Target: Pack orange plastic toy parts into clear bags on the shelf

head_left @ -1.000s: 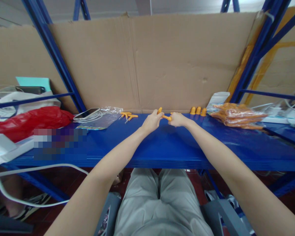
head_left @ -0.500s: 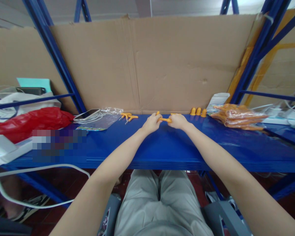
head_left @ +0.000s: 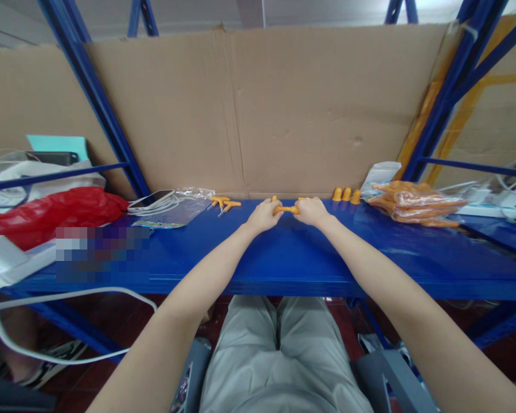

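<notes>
An orange plastic piece with a ridged, narrow middle (head_left: pixel 289 209) spans the gap between my hands, just above the blue tabletop. My left hand (head_left: pixel 264 214) is closed around its left end, where an orange tip sticks up by the fingers. At the other end, the fingers of my right hand (head_left: pixel 311 211) are closed on the piece, and more orange shows above them. What the fingertips cover is hidden. To the left of my hands lie orange branching pieces with small metal chains (head_left: pixel 225 205). Three orange thimble-shaped caps (head_left: pixel 346 194) stand upright on the right.
A clear bag of orange pieces (head_left: pixel 413 205) lies at the right. Left are a coiled white cable (head_left: pixel 159 203), a flat clear bag (head_left: pixel 183 213) and a red plastic bag (head_left: pixel 60 212). A cardboard panel (head_left: pixel 284 115) backs the blue table (head_left: pixel 292 258); blue posts flank it.
Both hands stay on the orange piece. It has shifted very slightly, and the ridged middle now sits more level between my hands. The other things have not moved.
</notes>
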### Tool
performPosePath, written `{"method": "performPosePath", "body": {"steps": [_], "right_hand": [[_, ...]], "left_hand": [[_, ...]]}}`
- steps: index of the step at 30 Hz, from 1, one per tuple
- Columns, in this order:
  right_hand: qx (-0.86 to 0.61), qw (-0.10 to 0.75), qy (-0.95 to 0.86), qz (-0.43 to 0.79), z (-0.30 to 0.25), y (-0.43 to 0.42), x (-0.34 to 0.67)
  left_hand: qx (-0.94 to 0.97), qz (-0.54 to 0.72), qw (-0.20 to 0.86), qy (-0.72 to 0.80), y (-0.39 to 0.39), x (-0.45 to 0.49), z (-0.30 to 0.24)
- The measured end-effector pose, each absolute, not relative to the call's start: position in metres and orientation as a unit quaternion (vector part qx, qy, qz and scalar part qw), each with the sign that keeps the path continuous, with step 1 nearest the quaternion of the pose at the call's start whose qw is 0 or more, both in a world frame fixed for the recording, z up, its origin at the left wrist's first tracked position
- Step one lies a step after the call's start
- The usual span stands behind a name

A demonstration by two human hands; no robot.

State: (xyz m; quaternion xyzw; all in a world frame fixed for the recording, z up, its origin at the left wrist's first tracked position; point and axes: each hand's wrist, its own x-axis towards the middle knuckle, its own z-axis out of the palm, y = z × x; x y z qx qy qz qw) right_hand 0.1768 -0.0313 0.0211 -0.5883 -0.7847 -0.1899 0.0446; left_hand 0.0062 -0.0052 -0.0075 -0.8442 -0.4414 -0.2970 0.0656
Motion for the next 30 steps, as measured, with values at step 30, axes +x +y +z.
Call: {"method": "performPosePath", "body": {"steps": [30], "right_hand": [[-0.593,0.013,-0.79,-0.155,0.021,-0.024,0.179]], "left_hand": [[-0.859,-0.274,0.098,-0.421,-0.001,0.009,-0.007]]}}
